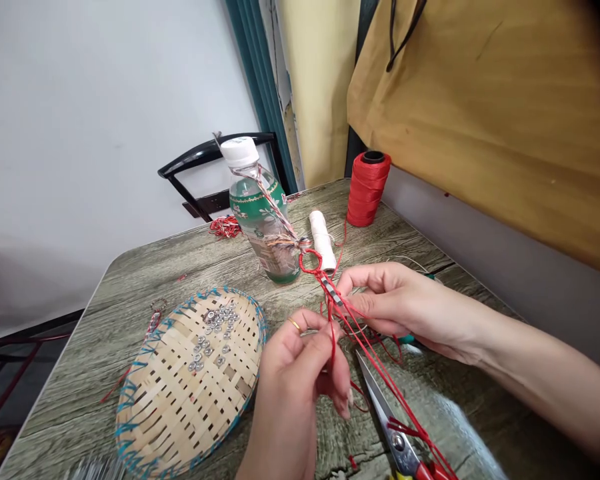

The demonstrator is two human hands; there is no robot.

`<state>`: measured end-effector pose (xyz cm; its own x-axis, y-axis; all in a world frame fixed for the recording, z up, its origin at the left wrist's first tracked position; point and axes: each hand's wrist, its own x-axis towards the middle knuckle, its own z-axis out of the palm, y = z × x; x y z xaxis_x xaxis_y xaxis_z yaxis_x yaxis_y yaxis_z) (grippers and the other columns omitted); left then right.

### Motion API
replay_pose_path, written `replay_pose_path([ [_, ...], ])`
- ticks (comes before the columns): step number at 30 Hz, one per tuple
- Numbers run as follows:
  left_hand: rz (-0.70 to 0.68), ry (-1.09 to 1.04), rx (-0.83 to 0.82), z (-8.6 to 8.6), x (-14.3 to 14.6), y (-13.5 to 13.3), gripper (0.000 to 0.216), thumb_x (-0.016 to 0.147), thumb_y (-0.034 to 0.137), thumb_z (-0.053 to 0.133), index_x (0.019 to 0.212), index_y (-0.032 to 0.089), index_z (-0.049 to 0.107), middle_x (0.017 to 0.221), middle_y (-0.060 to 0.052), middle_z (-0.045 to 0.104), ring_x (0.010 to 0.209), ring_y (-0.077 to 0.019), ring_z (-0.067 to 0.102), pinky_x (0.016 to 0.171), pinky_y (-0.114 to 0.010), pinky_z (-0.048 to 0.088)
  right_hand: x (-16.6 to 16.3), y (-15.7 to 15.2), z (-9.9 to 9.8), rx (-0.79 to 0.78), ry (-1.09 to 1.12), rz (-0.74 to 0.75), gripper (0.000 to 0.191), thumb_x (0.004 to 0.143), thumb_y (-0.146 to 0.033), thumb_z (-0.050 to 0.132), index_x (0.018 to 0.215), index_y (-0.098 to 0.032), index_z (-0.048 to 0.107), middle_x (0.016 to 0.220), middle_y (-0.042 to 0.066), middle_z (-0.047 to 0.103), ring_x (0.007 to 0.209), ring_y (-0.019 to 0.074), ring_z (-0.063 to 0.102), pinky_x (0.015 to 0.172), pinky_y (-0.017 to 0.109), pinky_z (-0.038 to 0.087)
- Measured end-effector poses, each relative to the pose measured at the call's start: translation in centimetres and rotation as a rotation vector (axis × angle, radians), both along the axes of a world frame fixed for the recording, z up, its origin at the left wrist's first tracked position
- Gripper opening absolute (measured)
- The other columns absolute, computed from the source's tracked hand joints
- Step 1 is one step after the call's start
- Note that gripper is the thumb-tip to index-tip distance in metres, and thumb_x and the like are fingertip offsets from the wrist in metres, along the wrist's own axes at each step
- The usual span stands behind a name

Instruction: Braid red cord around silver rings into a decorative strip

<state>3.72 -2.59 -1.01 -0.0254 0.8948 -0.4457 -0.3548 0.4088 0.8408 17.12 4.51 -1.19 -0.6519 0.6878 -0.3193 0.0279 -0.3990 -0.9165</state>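
Note:
My left hand (300, 373), a ring on one finger, pinches a red cord (333, 347) near the middle of the wooden table (145, 273). My right hand (405, 307) is closed on the braided red cords (330, 287) just beyond it. The braid runs up to a loop tied by twisted string to a green-labelled plastic bottle (260, 213) standing upright. Loose red strands trail toward me over open scissors (390, 427) lying on the table.
A woven bamboo tray (180, 400) with several small metal rings lies at the left. A red thread spool (367, 190) and a white spool (323, 240) stand behind the bottle. A black chair (205, 167) is beyond the table edge. A tan fabric hangs on the right.

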Motion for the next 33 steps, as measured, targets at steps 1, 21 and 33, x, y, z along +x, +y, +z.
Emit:
replay_pose_path([
  [1,-0.013,-0.018,-0.007,-0.2,0.1,0.0,0.013,0.081,0.023,0.049,0.069,0.017,0.046,0.042,0.005,0.048,0.039,-0.0052,0.037,0.040,-0.016,0.034,0.0,0.0,0.0,0.003,0.003,-0.002,0.014,0.080,-0.027,0.057,0.075,-0.014,0.056,0.051,-0.007,0.039,0.042,0.0020,0.020,0.038,0.017,0.011],
  [21,0.212,0.271,0.130,2.2,-1.4,1.9,0.015,0.068,0.025,0.065,0.080,0.016,0.068,0.080,-0.004,0.067,0.074,-0.0155,0.057,0.057,-0.023,0.046,0.1,-1.7,2.5,0.528,-0.409,-0.081,0.017,0.077,-0.019,0.052,0.061,-0.016,0.056,0.048,-0.007,0.041,0.043,0.0043,0.031,0.038,0.016,0.023],
  [33,-0.011,0.095,0.175,3.0,-1.9,2.1,0.015,0.077,0.022,0.059,0.072,0.012,0.069,0.075,-0.006,0.069,0.071,-0.0136,0.059,0.068,-0.023,0.048,-0.5,-5.1,2.0,1.471,-0.771,-0.344,0.020,0.080,-0.022,0.050,0.062,-0.020,0.057,0.046,-0.005,0.055,0.037,0.0092,0.046,0.039,0.025,0.027],
])
